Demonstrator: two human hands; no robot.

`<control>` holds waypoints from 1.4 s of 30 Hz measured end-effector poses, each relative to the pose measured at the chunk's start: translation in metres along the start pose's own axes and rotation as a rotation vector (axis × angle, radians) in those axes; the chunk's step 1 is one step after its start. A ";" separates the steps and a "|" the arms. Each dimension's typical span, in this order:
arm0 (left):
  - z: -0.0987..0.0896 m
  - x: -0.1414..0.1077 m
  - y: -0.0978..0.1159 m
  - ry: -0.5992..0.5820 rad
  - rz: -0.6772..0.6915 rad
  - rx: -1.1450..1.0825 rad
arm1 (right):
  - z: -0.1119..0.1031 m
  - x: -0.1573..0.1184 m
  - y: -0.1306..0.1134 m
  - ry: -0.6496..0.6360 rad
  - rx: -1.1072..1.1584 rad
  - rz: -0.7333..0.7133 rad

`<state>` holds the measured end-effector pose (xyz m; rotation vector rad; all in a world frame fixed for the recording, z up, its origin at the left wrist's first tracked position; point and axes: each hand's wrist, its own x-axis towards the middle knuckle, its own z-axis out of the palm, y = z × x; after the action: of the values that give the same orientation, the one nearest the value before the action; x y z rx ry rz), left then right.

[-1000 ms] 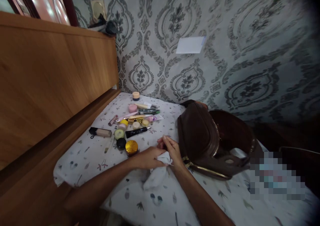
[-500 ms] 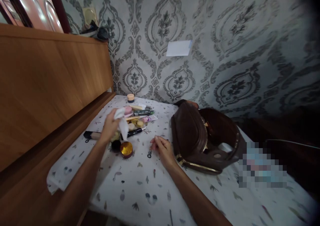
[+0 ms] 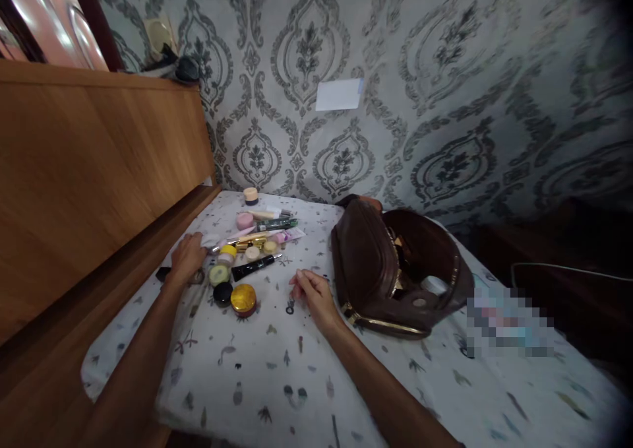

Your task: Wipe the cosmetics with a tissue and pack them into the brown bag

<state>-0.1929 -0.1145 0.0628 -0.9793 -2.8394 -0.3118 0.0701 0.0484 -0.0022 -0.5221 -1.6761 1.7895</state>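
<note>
At the left edge of a cluster of cosmetics is my left hand (image 3: pixel 188 256), its fingers closed at the edge of a white tissue (image 3: pixel 211 241). Partly hidden beneath that hand lies a tube with a black cap (image 3: pixel 163 274). Beside it stand a green jar (image 3: pixel 219 275), a yellow-lidded jar (image 3: pixel 228 253), a black round lid (image 3: pixel 223 293) and a gold-topped jar (image 3: pixel 244 299). A black tube (image 3: pixel 256 267) lies among them. My right hand (image 3: pixel 312 292) rests on the cloth with curled fingers and nothing visible in them, left of an open brown bag (image 3: pixel 366 263).
A patterned white cloth (image 3: pixel 267 369) covers the surface. Behind are a pink jar (image 3: pixel 244 221), several tubes and a peach-lidded jar (image 3: pixel 250 196). A wooden cabinet (image 3: pixel 109 144) borders the left, and a papered wall (image 3: pixel 306 138) the back. A white round item (image 3: pixel 435 285) is inside the bag.
My left hand has moved left and lower with the tissue, uncovering the green and yellow-lidded jars. My right hand stays beside the bag. The view has shifted slightly.
</note>
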 end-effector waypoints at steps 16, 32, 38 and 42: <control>-0.003 0.005 0.094 -0.161 0.655 0.278 | -0.001 -0.001 0.000 -0.025 0.010 0.011; 0.002 -0.004 0.108 -0.145 0.644 0.485 | -0.004 -0.004 -0.005 -0.038 0.008 0.081; 0.008 0.001 0.102 -0.126 0.680 0.464 | -0.004 -0.004 -0.009 -0.040 0.021 0.116; 0.007 0.001 0.100 -0.156 0.647 0.453 | -0.004 -0.004 -0.008 -0.028 0.028 0.125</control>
<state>-0.1317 -0.0352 0.0712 -1.7495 -2.3476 0.4639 0.0766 0.0484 0.0048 -0.6034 -1.6671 1.9151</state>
